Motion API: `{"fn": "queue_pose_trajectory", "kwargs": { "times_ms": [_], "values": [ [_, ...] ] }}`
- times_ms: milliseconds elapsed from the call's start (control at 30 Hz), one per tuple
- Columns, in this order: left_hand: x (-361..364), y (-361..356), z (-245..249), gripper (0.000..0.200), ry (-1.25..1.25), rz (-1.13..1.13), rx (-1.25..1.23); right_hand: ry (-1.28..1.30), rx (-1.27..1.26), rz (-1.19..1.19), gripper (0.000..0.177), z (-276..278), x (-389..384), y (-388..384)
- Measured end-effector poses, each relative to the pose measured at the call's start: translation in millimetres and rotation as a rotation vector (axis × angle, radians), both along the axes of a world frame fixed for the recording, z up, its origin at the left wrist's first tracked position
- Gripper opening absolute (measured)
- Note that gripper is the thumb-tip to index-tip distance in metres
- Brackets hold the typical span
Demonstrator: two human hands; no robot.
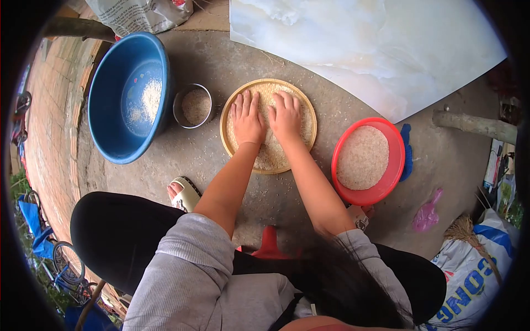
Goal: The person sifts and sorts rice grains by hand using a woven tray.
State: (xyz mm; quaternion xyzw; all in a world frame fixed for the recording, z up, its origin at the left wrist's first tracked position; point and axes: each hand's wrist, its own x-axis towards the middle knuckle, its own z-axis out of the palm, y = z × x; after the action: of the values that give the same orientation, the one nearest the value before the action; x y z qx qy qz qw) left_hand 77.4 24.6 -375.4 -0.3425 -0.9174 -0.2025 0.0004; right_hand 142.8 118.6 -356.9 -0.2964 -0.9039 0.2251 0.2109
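Observation:
A round, shallow woven tray [314,129] lies on the ground in front of me, spread with pale rice grains [270,157]. My left hand [248,120] rests on the grains in the tray's left half, its fingers stretched out and a little apart. To its right, my right hand [286,117] touches the grains too, fingers slightly bent and spread, thumb towards the left hand. Neither hand grips anything. Just left of the tray stands a metal bowl [209,118] with grain in it. A red basin [398,160] of rice sits to the right.
A large blue basin [96,105] at the left holds some white grains. A marbled sheet [353,38] covers the upper right. Nearby lie a pink plastic bag [428,212], a straw broom [464,229] and a printed sack [466,281]. Loose grains dot the concrete floor [138,179].

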Motion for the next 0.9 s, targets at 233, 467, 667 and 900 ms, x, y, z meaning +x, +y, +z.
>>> {"fn": "queue_pose_trajectory", "kwargs": {
  "times_ms": [233, 467, 667, 900],
  "values": [
    [1.0, -0.1, -1.8, 0.05, -0.005, -0.004, 0.004, -0.007, -0.023, 0.067, 0.009, -16.6, 15.7, -23.5],
    [1.2, -4.4, -4.3, 0.049, 0.055, 0.007, 0.053, 0.084, -0.23, 0.014, 0.007, 2.0, 24.9, -25.7],
    [-1.6, -4.4, -2.1, 0.042, -0.028, 0.061, 0.119, 0.142, -0.386, -0.15, 0.005, 43.3, 31.8, -28.6],
    [-1.4, 46.5, 54.5, 0.036, -1.553, 0.512, 1.119, 0.464, -0.774, -0.305, 0.011, 106.8, 8.0, -17.3]
  ]
}}
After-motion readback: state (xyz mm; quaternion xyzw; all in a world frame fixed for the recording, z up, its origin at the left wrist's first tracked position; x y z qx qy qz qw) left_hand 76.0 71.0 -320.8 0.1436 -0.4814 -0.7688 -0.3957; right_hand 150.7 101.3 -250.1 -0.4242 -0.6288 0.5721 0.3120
